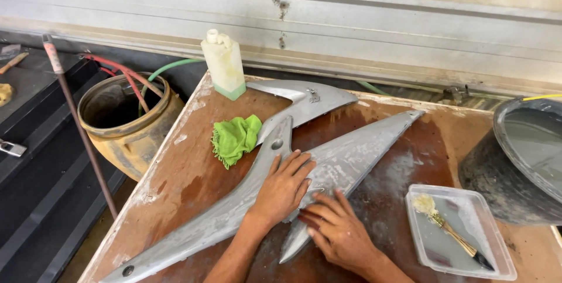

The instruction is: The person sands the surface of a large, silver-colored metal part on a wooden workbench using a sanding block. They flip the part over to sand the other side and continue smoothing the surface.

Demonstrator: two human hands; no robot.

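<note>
A long grey, primer-coated body panel (345,157) with pointed ends lies across a worn brown wooden table (193,171). My left hand (283,188) rests flat on the panel's middle, fingers spread, pressing it down. My right hand (335,230) lies just below and to the right, fingers pressed on the panel's lower edge; whether something thin is under the fingers cannot be made out. A crumpled green cloth (236,136) sits on the table just left of the panel's upper part.
A pale plastic bottle (224,64) with green liquid stands at the table's far edge. A clear tray (458,230) holding a small brush (451,231) sits at the right, beside a dark tub (521,154). A dirty barrel (129,122) with hoses and a rod (82,128) stand left.
</note>
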